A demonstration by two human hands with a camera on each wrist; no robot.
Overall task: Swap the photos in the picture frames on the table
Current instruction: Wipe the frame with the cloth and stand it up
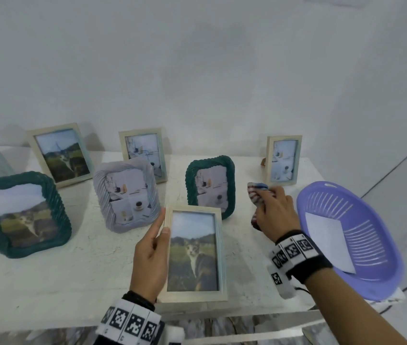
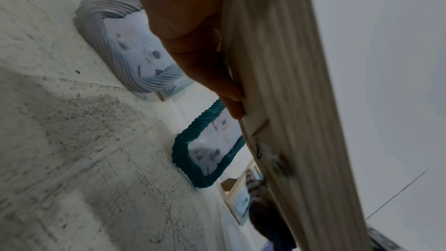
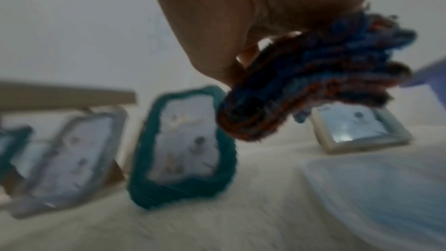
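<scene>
My left hand [image 1: 156,241] grips the left edge of a pale wooden frame [image 1: 193,253] with a cat photo, held above the table's front; in the left wrist view the fingers [image 2: 226,87] curl round the frame's edge [image 2: 289,102]. My right hand [image 1: 274,215] holds a bunched red, white and blue striped cloth [image 1: 256,194], seen close in the right wrist view as the cloth [image 3: 313,83]. Behind the held frame stands a dark green ribbed frame [image 1: 210,185] with a still-life photo, and to its left a lilac ribbed frame [image 1: 126,194].
A purple slotted basket [image 1: 362,220] holding a white sheet [image 1: 329,242] sits at the right table edge. More frames stand along the wall: a cat one [image 1: 60,154], two pale still-life ones [image 1: 145,153] [image 1: 283,159], and a green cat frame [image 1: 22,214] at the left.
</scene>
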